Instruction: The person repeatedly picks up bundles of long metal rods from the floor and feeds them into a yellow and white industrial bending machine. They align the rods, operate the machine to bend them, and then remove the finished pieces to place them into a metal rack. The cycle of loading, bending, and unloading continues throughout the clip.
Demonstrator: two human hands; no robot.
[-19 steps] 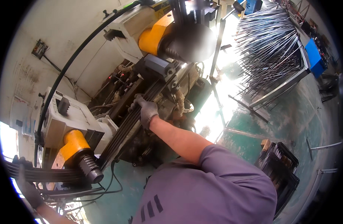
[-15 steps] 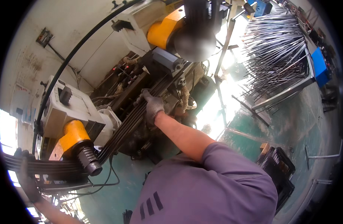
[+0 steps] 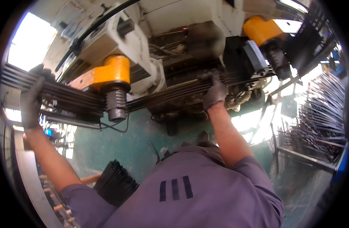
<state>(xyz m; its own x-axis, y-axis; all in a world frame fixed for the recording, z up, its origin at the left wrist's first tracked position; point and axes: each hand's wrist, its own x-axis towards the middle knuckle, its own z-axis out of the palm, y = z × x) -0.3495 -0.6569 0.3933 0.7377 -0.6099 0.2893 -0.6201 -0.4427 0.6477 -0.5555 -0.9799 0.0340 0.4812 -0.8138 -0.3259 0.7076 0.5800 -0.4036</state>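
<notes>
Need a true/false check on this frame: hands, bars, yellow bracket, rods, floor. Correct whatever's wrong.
1. The left hand and right hand are both on dark bars. True.
2. Both hands are bare. False: both are gloved.
3. A yellow bracket appears between the two hands in the picture. True.
4. Thin metal rods are piled at the picture's left side. False: the pile of thin metal rods is at the right.
5. The floor is greenish. True.
</notes>
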